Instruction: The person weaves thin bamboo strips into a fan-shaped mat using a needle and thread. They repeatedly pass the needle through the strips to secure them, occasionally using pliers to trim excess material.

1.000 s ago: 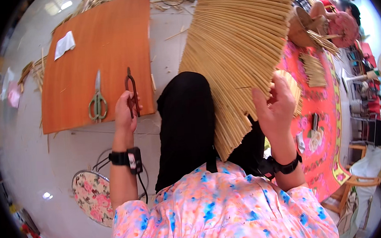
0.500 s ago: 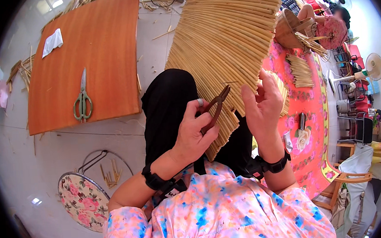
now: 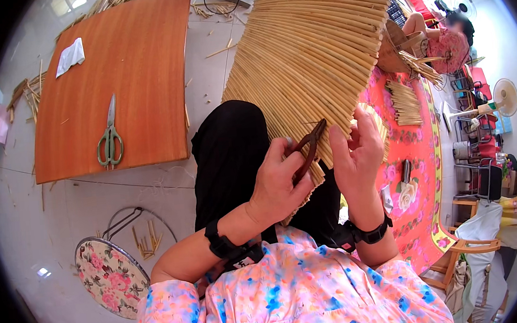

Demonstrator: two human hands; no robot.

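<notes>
My left hand [image 3: 279, 181] is closed around a pair of dark rusty pliers [image 3: 307, 151]. Their jaws rest on a fan-shaped mat of thin straw-coloured sticks [image 3: 310, 48] set side by side. A thin dark wire or needle [image 3: 310, 123] shows beside the jaw tips. The mat leans over my black-trousered legs [image 3: 227, 146] and reaches away from me. At its right edge is my right hand [image 3: 360, 159], the thumb apart from loosely bent fingers. Its thumb tip lies close to the plier jaws, and whether it presses on the mat I cannot tell.
On the left, a brown board [image 3: 129, 62] bears green-handled scissors [image 3: 110, 143] and a white tissue [image 3: 70, 57]. A flowered round stool [image 3: 111, 276] stands nearer. To the right lie a red floral cloth [image 3: 420, 209] and a stick bundle [image 3: 404, 102]. Another person [image 3: 449, 49] sits at far right.
My left hand and the pliers have moved a little right and up along the mat, nearer my right thumb. The right hand has barely moved, and the whole view has shifted slightly.
</notes>
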